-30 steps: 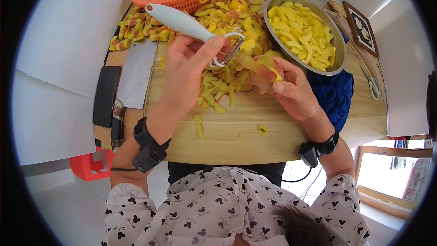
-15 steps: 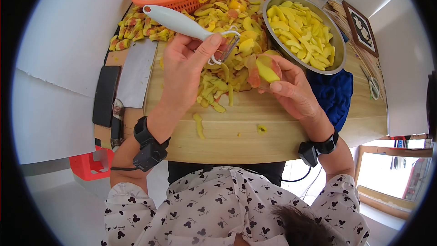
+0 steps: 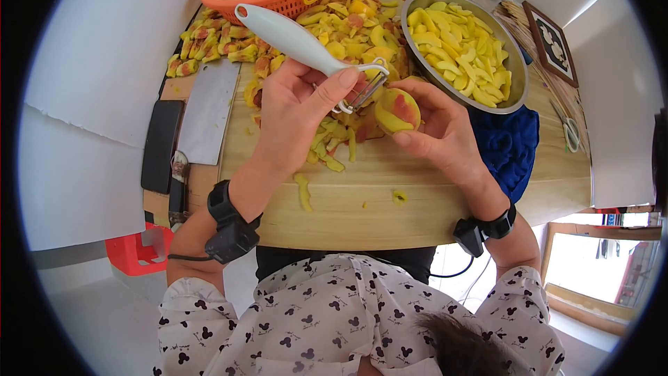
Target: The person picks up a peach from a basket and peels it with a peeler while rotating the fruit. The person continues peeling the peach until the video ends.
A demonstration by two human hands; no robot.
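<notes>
My left hand [image 3: 296, 115] is closed around a peeler [image 3: 289, 38] with a pale grey handle that points up and to the left. Its metal blade lies close to a partly peeled peach [image 3: 398, 109], yellow with a reddish patch of skin. The peach sits in the fingers of my right hand [image 3: 445, 125]. Beneath and behind both hands spreads a heap of yellow and red peelings [image 3: 334, 146]. A steel bowl [image 3: 523, 80] full of yellow peach slices [image 3: 463, 56] stands just beyond my right hand.
An orange basket [image 3: 278, 5] of whole fruit stands at the back left. A cleaver blade [image 3: 209, 111] and a black phone-like slab [image 3: 162, 146] lie at the left edge. On the right are a dark blue cloth [image 3: 508, 146], scissors [image 3: 572, 134] and a framed picture [image 3: 552, 43].
The peach has turned in my right hand, now showing more peeled yellow flesh. My left hand and the peeler have shifted right, bringing the blade nearer the peach.
</notes>
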